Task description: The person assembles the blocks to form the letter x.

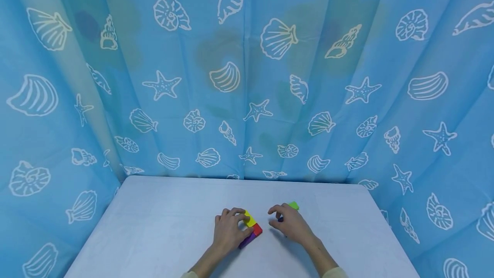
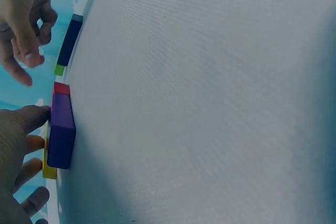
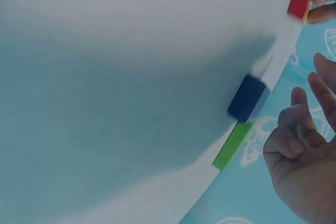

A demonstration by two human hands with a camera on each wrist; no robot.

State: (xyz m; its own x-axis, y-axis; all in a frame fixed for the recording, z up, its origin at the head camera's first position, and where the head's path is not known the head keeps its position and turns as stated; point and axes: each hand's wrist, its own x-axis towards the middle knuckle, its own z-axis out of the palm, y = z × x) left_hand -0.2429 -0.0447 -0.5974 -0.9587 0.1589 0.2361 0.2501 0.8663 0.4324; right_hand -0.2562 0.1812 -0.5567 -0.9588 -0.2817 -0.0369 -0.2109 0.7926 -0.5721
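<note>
In the head view, a yellow block (image 1: 250, 219), a red block (image 1: 257, 229) and a purple block (image 1: 247, 241) lie against one another in a bent shape on the table. My left hand (image 1: 227, 228) holds them from the left, fingers at the yellow block and thumb near the red and purple ones. My right hand (image 1: 291, 225) hovers with loosely bent fingers, holding nothing, over a dark blue block (image 3: 248, 98). A bright green block (image 1: 294, 205) lies just beyond that hand. The right wrist view shows the green and dark blue blocks end to end.
A white table (image 1: 173, 209) lies under the blocks. Behind it and along both sides hangs a blue curtain (image 1: 247, 132) printed with white shells and starfish.
</note>
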